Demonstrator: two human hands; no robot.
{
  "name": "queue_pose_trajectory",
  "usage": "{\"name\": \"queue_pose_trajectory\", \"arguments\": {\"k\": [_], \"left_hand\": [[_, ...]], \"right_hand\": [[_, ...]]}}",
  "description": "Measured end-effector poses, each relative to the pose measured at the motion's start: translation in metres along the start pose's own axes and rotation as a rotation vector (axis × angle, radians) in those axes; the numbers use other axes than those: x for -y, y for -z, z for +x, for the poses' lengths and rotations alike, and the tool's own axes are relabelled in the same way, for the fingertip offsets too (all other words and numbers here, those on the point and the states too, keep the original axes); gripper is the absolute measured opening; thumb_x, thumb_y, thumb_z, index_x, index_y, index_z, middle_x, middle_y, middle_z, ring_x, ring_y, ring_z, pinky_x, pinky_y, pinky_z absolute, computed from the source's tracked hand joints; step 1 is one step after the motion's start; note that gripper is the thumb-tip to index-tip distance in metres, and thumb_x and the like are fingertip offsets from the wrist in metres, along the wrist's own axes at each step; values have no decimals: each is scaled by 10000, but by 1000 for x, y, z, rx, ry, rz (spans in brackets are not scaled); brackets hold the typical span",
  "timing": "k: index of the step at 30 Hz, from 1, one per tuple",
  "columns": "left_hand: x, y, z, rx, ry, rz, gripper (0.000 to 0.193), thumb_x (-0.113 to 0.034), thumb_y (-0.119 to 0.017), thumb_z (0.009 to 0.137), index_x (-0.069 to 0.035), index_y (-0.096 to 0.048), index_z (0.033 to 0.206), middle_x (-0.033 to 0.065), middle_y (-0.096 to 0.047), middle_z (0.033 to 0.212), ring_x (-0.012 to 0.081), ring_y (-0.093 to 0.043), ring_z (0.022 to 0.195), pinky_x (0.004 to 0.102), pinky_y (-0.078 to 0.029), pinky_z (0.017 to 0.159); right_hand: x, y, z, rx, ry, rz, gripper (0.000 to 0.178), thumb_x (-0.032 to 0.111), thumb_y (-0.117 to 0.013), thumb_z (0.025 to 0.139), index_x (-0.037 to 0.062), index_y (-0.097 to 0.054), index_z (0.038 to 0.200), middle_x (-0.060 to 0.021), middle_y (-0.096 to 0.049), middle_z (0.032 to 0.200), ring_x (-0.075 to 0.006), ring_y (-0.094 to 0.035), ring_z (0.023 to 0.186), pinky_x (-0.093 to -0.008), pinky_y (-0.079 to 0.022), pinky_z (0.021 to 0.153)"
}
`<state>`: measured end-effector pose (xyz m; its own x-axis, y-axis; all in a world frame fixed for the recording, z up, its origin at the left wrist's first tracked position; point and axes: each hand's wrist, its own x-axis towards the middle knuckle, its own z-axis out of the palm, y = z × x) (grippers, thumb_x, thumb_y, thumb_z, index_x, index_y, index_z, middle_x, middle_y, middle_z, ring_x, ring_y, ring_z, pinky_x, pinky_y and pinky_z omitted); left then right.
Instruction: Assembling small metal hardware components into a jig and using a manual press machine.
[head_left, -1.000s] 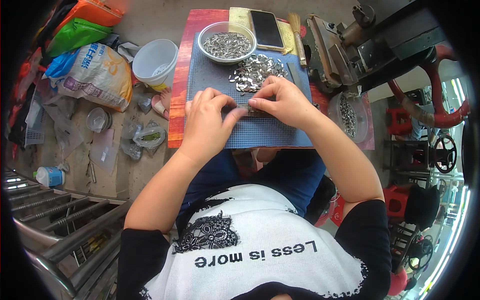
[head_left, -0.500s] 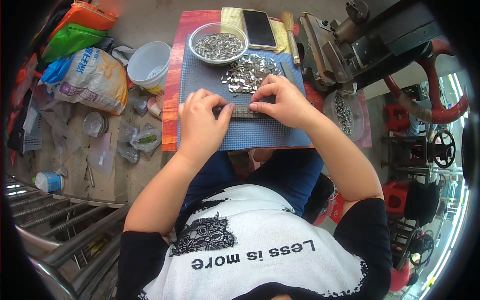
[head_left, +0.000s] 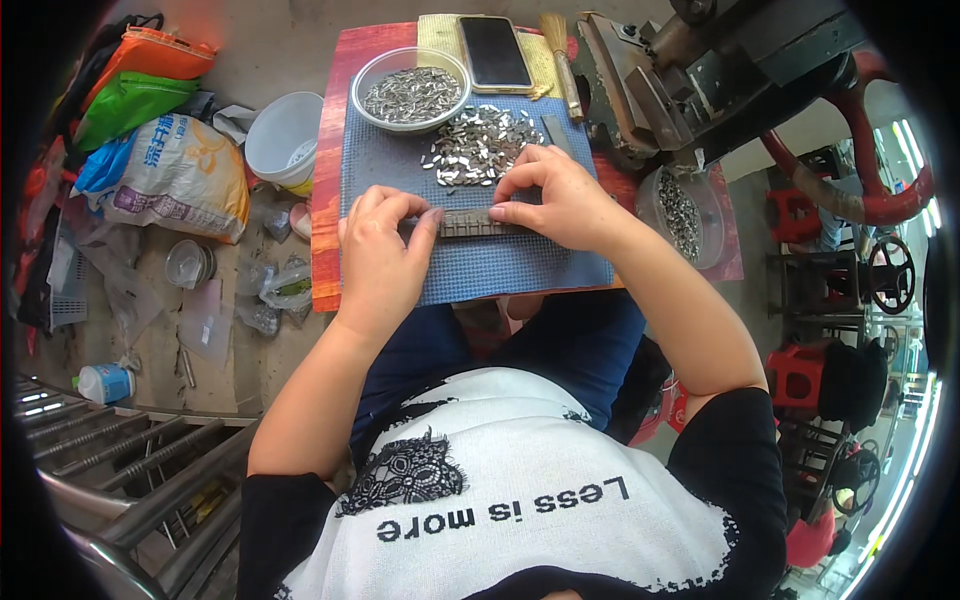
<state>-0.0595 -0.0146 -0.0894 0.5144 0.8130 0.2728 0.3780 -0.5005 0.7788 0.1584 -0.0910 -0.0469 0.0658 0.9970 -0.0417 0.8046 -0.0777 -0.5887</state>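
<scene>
A narrow metal bar (head_left: 466, 223) loaded with a row of small metal pieces lies across a blue-grey mat (head_left: 480, 270) on a red board. My left hand (head_left: 385, 255) pinches its left end with fingertips together. From the right, my right hand (head_left: 560, 195) grips the other end, thumb and forefinger closed on it. Just beyond my fingers lies a loose heap of small shiny metal pieces (head_left: 478, 145). Further back, a clear bowl (head_left: 410, 90) holds more of the same pieces.
A dark phone (head_left: 494, 52) rests on a yellow cloth beside a small brush (head_left: 562, 65). A heavy press machine (head_left: 690, 75) with a red wheel stands at the right, a container of parts (head_left: 683, 210) below it. A white bucket (head_left: 282, 140), bags and plastic litter lie left.
The view has shifted slightly. Both hands have stayed on the bar, with the fingers working along it; the bar sits a little closer to the heap.
</scene>
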Motion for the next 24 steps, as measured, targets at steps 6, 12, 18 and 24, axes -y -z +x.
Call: {"name": "queue_pose_trajectory", "arguments": {"k": [6, 12, 18, 24], "left_hand": [[-2, 10, 12, -84, -81, -2, 146, -190, -735, 863, -47, -706, 846, 84, -627, 904, 265, -592, 890, 395, -411, 830], [2, 27, 84, -188, -208, 202, 201, -270, -718, 877, -69, -716, 871, 88, -636, 1016, 288, -578, 1060, 442, -419, 906], [10, 21, 137, -128, -215, 449, 199, -289, -755, 826, -95, -751, 869, 78, -665, 1051, 291, -571, 1090, 458, -409, 947], [22, 26, 136, -138, -200, 377, 182, -281, -756, 821, -107, -768, 871, 81, -685, 1014, 284, -592, 1051, 444, -428, 929]], "right_hand": [[-10, 14, -9, 31, -44, -34, 196, 240, -823, 792, 95, -765, 910, -66, -576, 1020, -259, -537, 1067, -357, -438, 962], [-14, 26, -11, 85, -118, 45, 240, 273, -808, 775, 77, -788, 911, -130, -639, 1013, -291, -590, 1049, -384, -476, 936], [-15, 30, -11, 132, -184, 133, 238, 225, -777, 768, 37, -780, 914, -159, -707, 907, -269, -675, 875, -361, -522, 823], [-7, 34, -12, 112, -213, 73, 221, 186, -731, 792, -3, -749, 904, -175, -712, 857, -250, -688, 846, -349, -525, 811]]}}
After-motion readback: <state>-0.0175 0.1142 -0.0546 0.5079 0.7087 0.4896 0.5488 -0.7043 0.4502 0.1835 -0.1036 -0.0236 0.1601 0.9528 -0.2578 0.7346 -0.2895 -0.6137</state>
